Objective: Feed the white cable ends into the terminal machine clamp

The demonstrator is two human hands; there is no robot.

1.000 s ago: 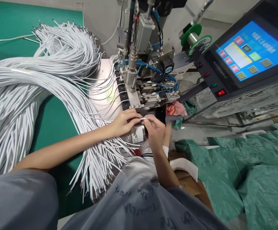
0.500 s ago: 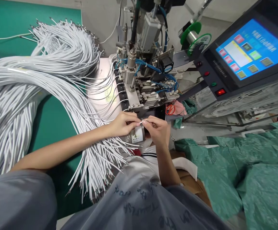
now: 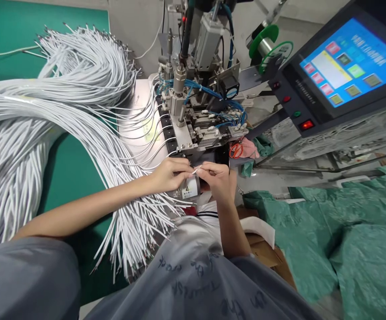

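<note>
My left hand pinches the end of a white cable just in front of the machine. Fingertip to fingertip with it, my right hand is closed on the thin wires at that cable's tip. Under the hands is a clear round container with a white label. A large bundle of white cables lies at the left, its loose ends fanning out below my left forearm. Several single cables run from the bundle into a row of black blocks along the machine's side.
The metal machine with blue tubes stands beyond my hands. A lit control screen is at the upper right, near a green spool. Red-handled scissors lie by a pink cloth. Green sheeting covers the lower right.
The view has shifted slightly. Both hands stay together at the cable's tip, with only a small change in the tilt of the white piece between the fingertips.
</note>
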